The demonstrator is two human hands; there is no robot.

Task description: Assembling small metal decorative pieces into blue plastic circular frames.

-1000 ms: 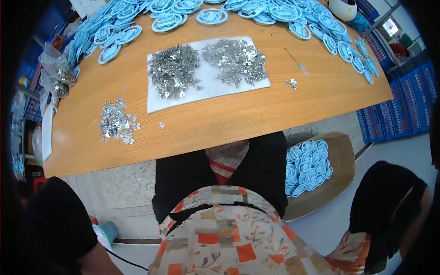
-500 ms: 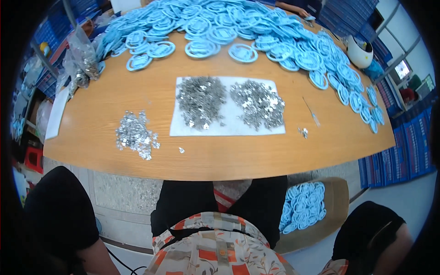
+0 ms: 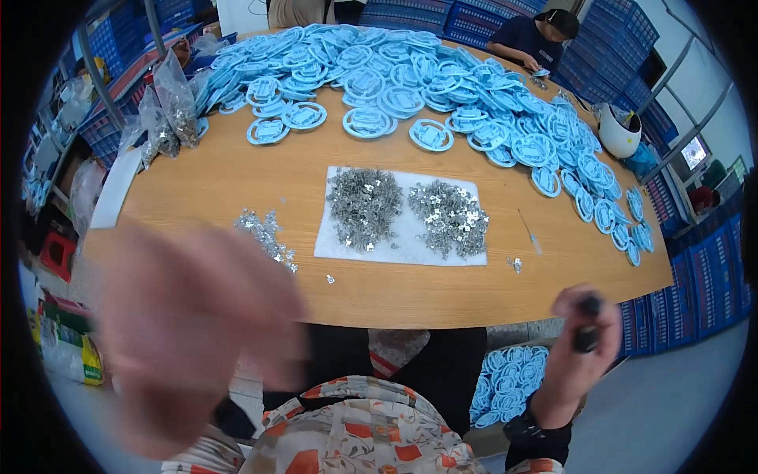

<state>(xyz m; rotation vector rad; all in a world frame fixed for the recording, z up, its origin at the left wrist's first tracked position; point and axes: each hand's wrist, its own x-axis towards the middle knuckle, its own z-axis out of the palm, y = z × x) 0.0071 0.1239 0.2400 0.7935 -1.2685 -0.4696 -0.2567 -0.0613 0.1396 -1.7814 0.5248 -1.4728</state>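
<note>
While our left hand (image 3: pixel 201 312) is a blur at near left and we cannot tell its opening or hold, our right hand (image 3: pixel 574 353), at near right, curls closed around a black-ended tool (image 3: pixel 586 340); we judge it light, stiff and smooth, best held around its middle.

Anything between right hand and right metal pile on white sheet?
From this view, a small cluster of metal pieces lies on the tabletop between the right hand and that pile. It's low, so probably little hindrance.
</note>
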